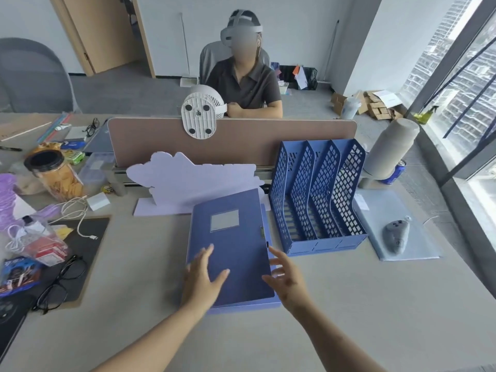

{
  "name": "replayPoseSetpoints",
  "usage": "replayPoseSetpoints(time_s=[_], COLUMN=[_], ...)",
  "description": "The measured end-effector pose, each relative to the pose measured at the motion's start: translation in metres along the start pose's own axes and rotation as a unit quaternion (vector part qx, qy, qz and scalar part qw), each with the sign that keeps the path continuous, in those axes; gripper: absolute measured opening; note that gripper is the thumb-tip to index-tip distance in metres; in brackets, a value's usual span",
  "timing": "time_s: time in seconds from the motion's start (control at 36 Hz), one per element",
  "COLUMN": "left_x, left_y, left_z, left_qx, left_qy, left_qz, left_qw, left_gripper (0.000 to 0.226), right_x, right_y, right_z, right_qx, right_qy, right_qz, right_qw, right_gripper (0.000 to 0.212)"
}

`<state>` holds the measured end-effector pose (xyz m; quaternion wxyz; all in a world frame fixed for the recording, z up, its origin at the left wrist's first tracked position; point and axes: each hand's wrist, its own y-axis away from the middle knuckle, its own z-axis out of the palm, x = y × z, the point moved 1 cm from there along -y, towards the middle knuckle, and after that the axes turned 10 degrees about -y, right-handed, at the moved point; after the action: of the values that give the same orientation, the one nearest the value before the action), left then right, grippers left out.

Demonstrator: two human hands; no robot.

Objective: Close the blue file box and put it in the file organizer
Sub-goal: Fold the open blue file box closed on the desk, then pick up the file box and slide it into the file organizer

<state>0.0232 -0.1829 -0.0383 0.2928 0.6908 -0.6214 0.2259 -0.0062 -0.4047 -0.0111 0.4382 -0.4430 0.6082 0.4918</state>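
Left hand [201, 280] spread flat on box [233, 237] lid; right hand [287, 280] spread, open at its edge; organizer [316, 194] just beyond right fingertips.

Two bare forearms reach forward from the bottom of the view and converge toward the centre. The left hand [202, 277] lies palm down with its fingers spread and loosely extended, the thumb splayed out to the right toward the other hand; the wrist is nearly straight with the forearm. The right hand [285, 279] sits just beside it, turned more on edge, its fingers [276, 254] slightly curled and fanned apart, pointing forward and to the left. Neither hand is closed around anything; both palms are unclenched. The hands stay apart, with a gap between thumb and fingertips.
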Motion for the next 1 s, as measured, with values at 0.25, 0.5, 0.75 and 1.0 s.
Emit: replayPoseSetpoints(time_s=[0.25,0.5,0.75,1.0], left_x=[-0.045,-0.047,-0.034,-0.031], left_y=[-0.039,-0.044,-0.038,-0.036], left_z=[0.003,0.028,0.035,0.033], left_qx=[-0.129,-0.112,-0.08,-0.071], left_qy=[0.079,0.064,0.012,-0.008], left_qz=[-0.196,-0.196,-0.173,-0.167], left_qw=[0.969,0.972,0.982,0.983], left_gripper=[0.131,0.151,0.128,0.129], right_x=[0.037,0.056,0.077,0.075], right_y=[-0.011,-0.014,-0.016,-0.015], right_z=[-0.004,-0.008,-0.006,-0.006], right_qx=[0.028,0.035,0.01,0.005], right_qy=[0.087,0.099,-0.061,-0.043], right_qz=[0.035,0.06,0.143,0.139], right_qw=[0.995,0.993,0.988,0.989], right_gripper=[0.061,0.07,0.074,0.075])
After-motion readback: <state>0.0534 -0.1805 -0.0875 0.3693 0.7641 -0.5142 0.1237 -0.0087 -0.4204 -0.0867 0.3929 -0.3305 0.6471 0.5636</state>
